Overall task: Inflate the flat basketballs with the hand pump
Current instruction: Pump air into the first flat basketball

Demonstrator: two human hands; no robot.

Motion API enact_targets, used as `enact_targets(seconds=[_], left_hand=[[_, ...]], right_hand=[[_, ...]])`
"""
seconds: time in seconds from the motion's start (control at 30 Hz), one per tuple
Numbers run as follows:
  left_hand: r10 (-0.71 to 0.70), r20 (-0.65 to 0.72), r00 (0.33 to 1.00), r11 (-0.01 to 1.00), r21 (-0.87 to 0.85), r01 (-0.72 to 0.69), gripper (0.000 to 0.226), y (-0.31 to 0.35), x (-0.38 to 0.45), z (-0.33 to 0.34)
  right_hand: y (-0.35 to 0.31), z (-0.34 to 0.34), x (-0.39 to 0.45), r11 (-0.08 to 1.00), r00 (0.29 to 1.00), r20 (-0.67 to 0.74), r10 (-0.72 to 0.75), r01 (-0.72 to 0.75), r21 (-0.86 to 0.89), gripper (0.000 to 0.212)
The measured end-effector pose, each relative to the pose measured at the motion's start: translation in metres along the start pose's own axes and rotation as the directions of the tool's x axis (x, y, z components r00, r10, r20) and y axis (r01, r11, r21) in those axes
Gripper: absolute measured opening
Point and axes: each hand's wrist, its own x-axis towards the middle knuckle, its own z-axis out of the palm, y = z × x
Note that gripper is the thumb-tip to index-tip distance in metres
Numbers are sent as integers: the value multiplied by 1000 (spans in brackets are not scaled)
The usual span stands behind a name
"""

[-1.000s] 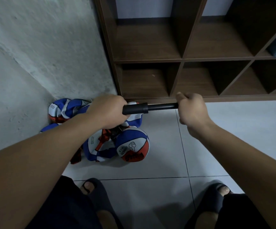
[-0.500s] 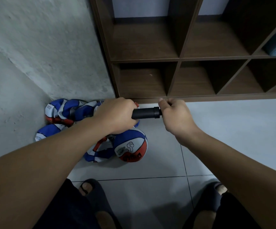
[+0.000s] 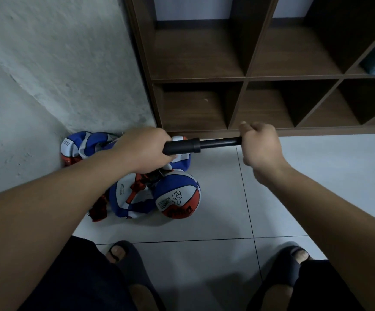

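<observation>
1. The left hand (image 3: 145, 149) is clenching the hand pump (image 3: 182, 147) barrel; the right hand (image 3: 261, 145) is gripping its extended plunger rod.
2. The pump is looking light and rigid, best held at both ends.
3. One rounded basketball (image 3: 177, 195) and roughly three limp, floppy ones are lying on the floor (image 3: 204, 261) under the pump.

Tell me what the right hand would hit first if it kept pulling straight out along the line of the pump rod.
Probably nothing. The right hand grips the rod end of the hand pump, and that line runs rightward over bare floor tiles, parallel to the base of the shelf unit. Depth is unclear, so the shelf may be closer.
</observation>
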Motion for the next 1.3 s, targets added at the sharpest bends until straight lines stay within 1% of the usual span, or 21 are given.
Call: enact_targets(seconds=[0.1, 0.17, 0.27, 0.33, 0.43, 0.6, 0.67, 0.8, 0.87, 0.93, 1.0, 1.1, 1.17, 1.23, 1.3], left_hand=[[21, -48, 999, 1000, 24, -20, 40, 12, 0, 2], [36, -69, 997, 998, 61, -32, 39, 19, -2, 2], [43, -76, 996, 998, 53, -39, 31, 28, -4, 5], [49, -78, 996, 998, 50, -45, 28, 31, -5, 6], [53, -78, 996, 997, 51, -49, 32, 31, -4, 4], [55, -48, 997, 997, 51, -53, 30, 25, -2, 3], [26, -33, 999, 999, 27, -25, 33, 15, 0, 1], [-32, -12, 999, 999, 34, 33, 33, -8, 2, -8], [-41, -16, 999, 998, 44, 41, 31, -11, 1, -7], [-44, -33, 998, 997, 55, 46, 32, -6, 1, -2], [-34, -69, 997, 997, 61, 39, 34, 3, 1, 4], [-7, -122, 993, 997, 81, 17, 39, 15, 0, 7], [-3, -123, 992, 997, 75, 12, 34, 23, -2, 7], [-14, -126, 992, 998, 51, 21, 29, 30, -5, 10], [-17, -123, 992, 999, 29, 21, 28, 35, -6, 11]], right_hand=[[-1, 12, -16, 994, 996, 32, -87, 89, -62, 39], [-2, 18, -24, 990, 993, 57, -107, 112, -85, 39], [-3, 24, -26, 984, 987, 102, -125, 136, -112, 39], [-2, 27, -24, 986, 985, 121, -121, 134, -104, 39], [0, 29, -23, 989, 983, 147, -107, 121, -88, 39], [2, 26, -12, 997, 979, 201, -36, 50, -65, 41], [0, 16, -1, 999, 986, 167, -12, 20, -49, 40], [-5, -13, 20, 998, 997, 40, 61, -61, 5, 30], [-4, -18, 22, 997, 997, 20, 71, -71, 29, 33], [0, -11, 16, 999, 999, -7, 51, -51, 17, 34], [3, 0, 6, 999, 1000, -21, 0, -1, -39, 34], [4, 14, -10, 998, 998, 34, -58, 59, -35, 34], [1, 18, -19, 993, 994, 59, -94, 98, -69, 31], [-2, 19, -24, 987, 988, 86, -129, 136, -88, 37], [-3, 20, -25, 987, 983, 137, -125, 137, -82, 40]])
